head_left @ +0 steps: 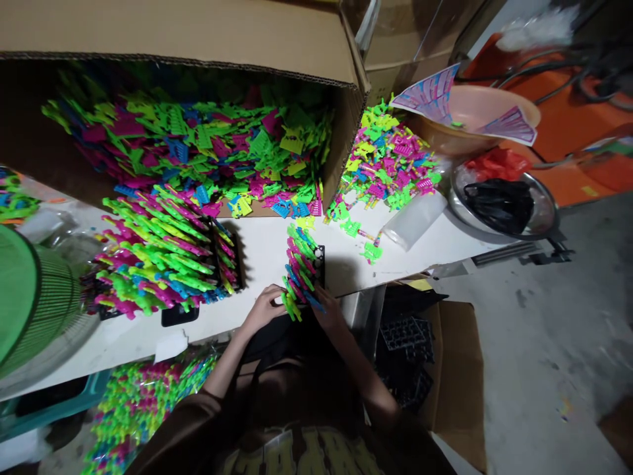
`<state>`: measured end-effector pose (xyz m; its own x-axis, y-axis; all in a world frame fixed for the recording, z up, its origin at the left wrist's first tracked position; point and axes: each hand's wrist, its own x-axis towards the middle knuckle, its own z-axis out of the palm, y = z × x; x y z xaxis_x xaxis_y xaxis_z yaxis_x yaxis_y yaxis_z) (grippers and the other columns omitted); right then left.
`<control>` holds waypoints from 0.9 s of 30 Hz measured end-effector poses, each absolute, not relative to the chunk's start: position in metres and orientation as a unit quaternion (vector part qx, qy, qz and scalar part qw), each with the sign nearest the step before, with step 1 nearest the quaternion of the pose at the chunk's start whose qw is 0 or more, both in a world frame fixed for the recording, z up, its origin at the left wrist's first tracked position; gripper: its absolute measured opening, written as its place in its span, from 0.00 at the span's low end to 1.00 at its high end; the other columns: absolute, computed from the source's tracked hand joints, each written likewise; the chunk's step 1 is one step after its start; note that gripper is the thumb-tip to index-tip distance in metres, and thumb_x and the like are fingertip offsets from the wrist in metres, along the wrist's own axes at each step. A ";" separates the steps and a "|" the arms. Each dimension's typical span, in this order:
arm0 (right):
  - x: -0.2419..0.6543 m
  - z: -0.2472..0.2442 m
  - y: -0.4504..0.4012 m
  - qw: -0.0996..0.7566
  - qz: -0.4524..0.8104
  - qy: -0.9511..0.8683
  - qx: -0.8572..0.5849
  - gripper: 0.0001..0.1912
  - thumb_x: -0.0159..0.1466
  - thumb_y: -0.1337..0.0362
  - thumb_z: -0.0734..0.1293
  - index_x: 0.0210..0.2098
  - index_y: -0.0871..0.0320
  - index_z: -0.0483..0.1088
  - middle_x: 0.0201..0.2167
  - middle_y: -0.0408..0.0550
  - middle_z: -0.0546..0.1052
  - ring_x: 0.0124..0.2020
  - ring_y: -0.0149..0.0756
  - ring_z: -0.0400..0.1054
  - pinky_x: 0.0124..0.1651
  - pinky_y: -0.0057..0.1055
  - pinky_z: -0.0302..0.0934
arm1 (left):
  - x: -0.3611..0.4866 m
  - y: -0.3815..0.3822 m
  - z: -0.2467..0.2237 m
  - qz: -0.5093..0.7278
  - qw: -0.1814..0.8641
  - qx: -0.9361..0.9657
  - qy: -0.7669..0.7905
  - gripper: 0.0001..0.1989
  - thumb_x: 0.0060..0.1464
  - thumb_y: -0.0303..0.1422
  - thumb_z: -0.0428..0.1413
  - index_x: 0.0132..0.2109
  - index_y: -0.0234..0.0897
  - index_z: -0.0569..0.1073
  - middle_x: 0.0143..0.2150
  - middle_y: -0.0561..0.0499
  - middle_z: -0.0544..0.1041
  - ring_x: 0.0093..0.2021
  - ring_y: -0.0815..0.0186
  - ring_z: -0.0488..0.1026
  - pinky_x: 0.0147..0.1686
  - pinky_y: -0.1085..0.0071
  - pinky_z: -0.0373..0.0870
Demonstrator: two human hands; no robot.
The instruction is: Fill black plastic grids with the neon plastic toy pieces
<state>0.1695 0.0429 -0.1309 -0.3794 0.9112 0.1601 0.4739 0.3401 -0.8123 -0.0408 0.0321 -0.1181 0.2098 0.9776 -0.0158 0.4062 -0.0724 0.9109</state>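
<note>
On the white table in front of me stands a small black rack (320, 257) filled with slanted rows of plastic pieces (301, 260) in green, pink, blue and yellow. My left hand (268, 308) is at its near left corner, fingers curled against a yellow-green plastic piece (291, 307). On the near right side my right hand (329, 311) closes around the rack's edge, next to a blue piece; its fingertips are partly hidden. Left of my hands, larger filled racks (230, 257) hold many similar slanted pieces.
A big cardboard box (341, 125) of loose colourful pieces lies behind, with a loose pile (390, 158) beside it. A green basket (54, 290) stands left, a metal bowl (544, 214) right. Below the table edge, a carton (457, 369) contains black racks.
</note>
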 end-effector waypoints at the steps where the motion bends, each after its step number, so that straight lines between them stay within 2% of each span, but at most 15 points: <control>1: 0.170 -0.131 0.043 0.316 0.345 -0.755 -0.459 0.22 0.57 0.76 0.61 0.47 0.54 0.73 0.44 0.51 0.79 0.42 0.38 0.76 0.42 0.32 0.72 | -0.041 0.032 -0.118 0.335 0.426 0.651 0.532 0.04 0.46 0.24 0.59 0.27 0.37 0.73 0.31 0.51 0.73 0.36 0.65 0.68 0.38 0.71 0.67; 8: 0.169 -0.136 0.042 0.344 0.368 -0.734 -0.456 0.18 0.60 0.74 0.58 0.46 0.55 0.72 0.38 0.50 0.79 0.38 0.37 0.75 0.40 0.31 0.71 | -0.040 0.032 -0.118 0.329 0.421 0.651 0.539 0.03 0.48 0.26 0.59 0.28 0.37 0.73 0.31 0.51 0.73 0.36 0.64 0.69 0.38 0.71 0.67; 14: 0.172 -0.129 0.042 0.355 0.396 -0.728 -0.433 0.19 0.60 0.73 0.58 0.47 0.55 0.71 0.39 0.50 0.80 0.39 0.39 0.75 0.41 0.32 0.70 | -0.039 0.031 -0.116 0.319 0.417 0.653 0.545 0.04 0.47 0.26 0.60 0.27 0.37 0.73 0.31 0.51 0.73 0.36 0.64 0.69 0.40 0.68 0.67; 21: 0.173 -0.123 0.044 0.330 0.404 -0.740 -0.426 0.22 0.59 0.72 0.62 0.51 0.53 0.71 0.44 0.49 0.79 0.42 0.40 0.74 0.43 0.32 0.69 | -0.038 0.031 -0.113 0.311 0.418 0.652 0.550 0.06 0.46 0.24 0.60 0.25 0.37 0.71 0.31 0.51 0.73 0.36 0.64 0.69 0.40 0.69 0.67; 27: 0.172 -0.133 0.045 0.302 0.380 -0.739 -0.466 0.22 0.56 0.74 0.62 0.48 0.55 0.73 0.41 0.50 0.80 0.41 0.43 0.75 0.43 0.35 0.70 | -0.037 0.031 -0.114 0.306 0.423 0.650 0.552 0.06 0.45 0.23 0.60 0.26 0.37 0.72 0.32 0.51 0.74 0.37 0.64 0.69 0.42 0.68 0.67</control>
